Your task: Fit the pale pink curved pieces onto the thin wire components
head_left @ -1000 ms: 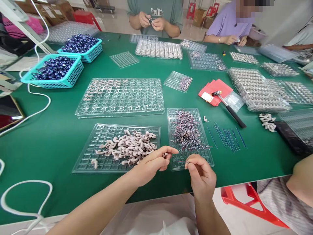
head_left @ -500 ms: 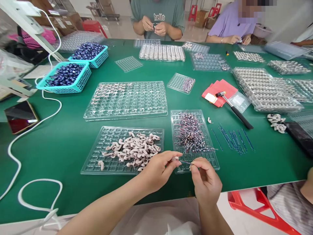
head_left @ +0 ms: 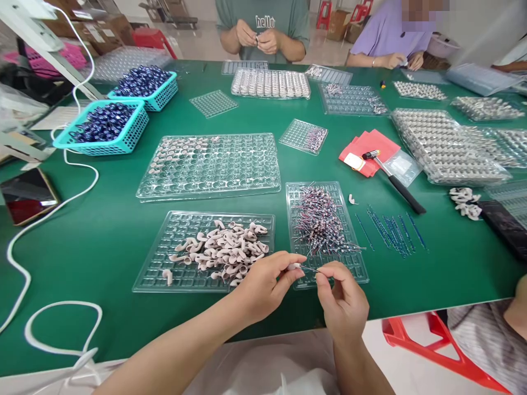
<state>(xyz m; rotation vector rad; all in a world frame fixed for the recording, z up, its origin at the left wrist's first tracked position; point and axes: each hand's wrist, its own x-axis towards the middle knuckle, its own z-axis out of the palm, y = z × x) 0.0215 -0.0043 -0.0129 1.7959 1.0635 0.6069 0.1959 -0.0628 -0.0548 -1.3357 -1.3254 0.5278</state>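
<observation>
Between the fingertips of my left hand [head_left: 267,285] is a small pale curved shell [head_left: 293,266], partly covered by the fingers. A thin dark wire [head_left: 309,269] runs from it to my right hand [head_left: 343,299], whose thumb and forefinger pinch its other end. Both hands are closed and hover over the near edge of a clear tray [head_left: 360,271] heaped with small wired parts [head_left: 319,219]. Left of it, another clear tray [head_left: 152,274] bears a pile of similar pale shells [head_left: 224,247], one lying apart at the left.
Beyond lie a large clear tray [head_left: 222,175], two turquoise baskets [head_left: 123,144] of dark blue shiny pieces, and a small hammer [head_left: 401,189] by red packets [head_left: 373,144]. Thin blue strips [head_left: 389,233] lie right. A white cable [head_left: 20,263] loops left. Two co-workers sit opposite.
My right hand has shifted slightly left, nearer to my left hand. The whole view has shifted a little. Both grips look the same.
</observation>
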